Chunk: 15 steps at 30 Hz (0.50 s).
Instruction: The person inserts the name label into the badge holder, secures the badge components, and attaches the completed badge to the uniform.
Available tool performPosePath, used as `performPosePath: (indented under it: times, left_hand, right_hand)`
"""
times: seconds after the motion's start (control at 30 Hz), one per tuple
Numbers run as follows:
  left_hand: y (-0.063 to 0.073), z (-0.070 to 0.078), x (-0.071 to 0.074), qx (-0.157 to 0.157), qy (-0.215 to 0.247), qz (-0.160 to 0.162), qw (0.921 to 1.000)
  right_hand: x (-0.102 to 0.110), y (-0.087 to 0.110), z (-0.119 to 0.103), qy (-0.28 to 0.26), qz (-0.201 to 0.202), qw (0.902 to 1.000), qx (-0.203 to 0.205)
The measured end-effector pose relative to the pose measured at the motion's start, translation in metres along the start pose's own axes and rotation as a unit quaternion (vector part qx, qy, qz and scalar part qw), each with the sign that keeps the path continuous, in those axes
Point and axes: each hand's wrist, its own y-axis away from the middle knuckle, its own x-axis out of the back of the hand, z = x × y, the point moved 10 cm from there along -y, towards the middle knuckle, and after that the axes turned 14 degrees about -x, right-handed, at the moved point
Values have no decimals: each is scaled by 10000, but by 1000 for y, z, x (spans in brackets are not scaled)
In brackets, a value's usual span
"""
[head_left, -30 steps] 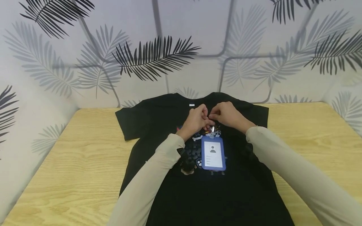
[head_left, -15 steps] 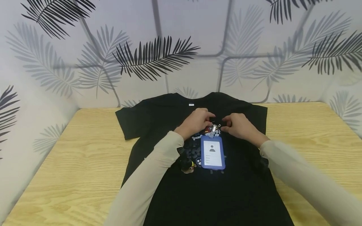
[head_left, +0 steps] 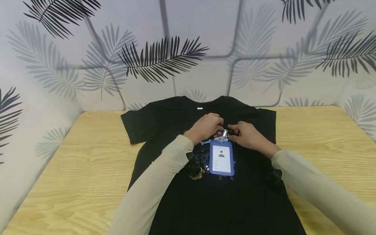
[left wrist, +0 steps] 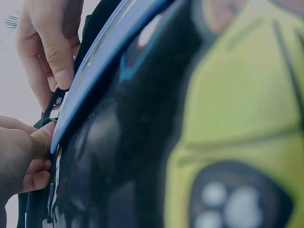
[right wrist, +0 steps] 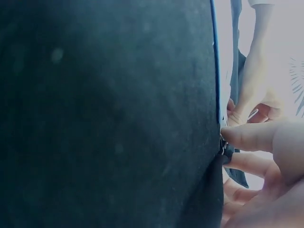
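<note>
A black T-shirt [head_left: 182, 202] lies spread face up with a cartoon print on its chest. On the print rests a blue-framed ID badge [head_left: 221, 158] with a metal clip [head_left: 225, 133] at its top. My left hand [head_left: 207, 127] pinches at the clip from the left; a thin silver wire [right wrist: 253, 114] shows by its fingers in the right wrist view. From the right, my right hand [head_left: 249, 135] has thumb and forefinger around a small metal end of the clip, with dark cloth beside them. The fingers partly hide the clip, so the exact grip is hard to see.
A wood-grain table [head_left: 73, 169] lies under the shirt. Behind it stands a pale wall covering [head_left: 188, 32] with a dark leaf pattern. The shirt's neck label [head_left: 200, 108] sits beyond the hands.
A second ago both hands met above the clip. They parted as the right hand came back toward me and right; now both sets of fingers are close around the clip again. The badge has barely moved.
</note>
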Motion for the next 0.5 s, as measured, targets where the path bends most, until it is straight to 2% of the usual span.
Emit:
performPosePath:
  times: [0.1,0.17,0.23,0.33,0.5]
  left_hand:
    - [0,-2,1,85,262,126,9995]
    - [2,-6,1,185,784,298,9963]
    - [4,-9,2,320,1393,455,9887]
    - [7,-14,4,624,2089,709,9734]
    - [10,-21,3,1337,2312,1009,9584]
  right_hand:
    - [6,1,0,36,242,9997,82]
    - [12,2,1,6,457,9989,81]
    - [17,3,3,51,655,9978,45]
    - [20,3,3,236,700,9973,4]
    - [23,2,-2,526,900,9944,195]
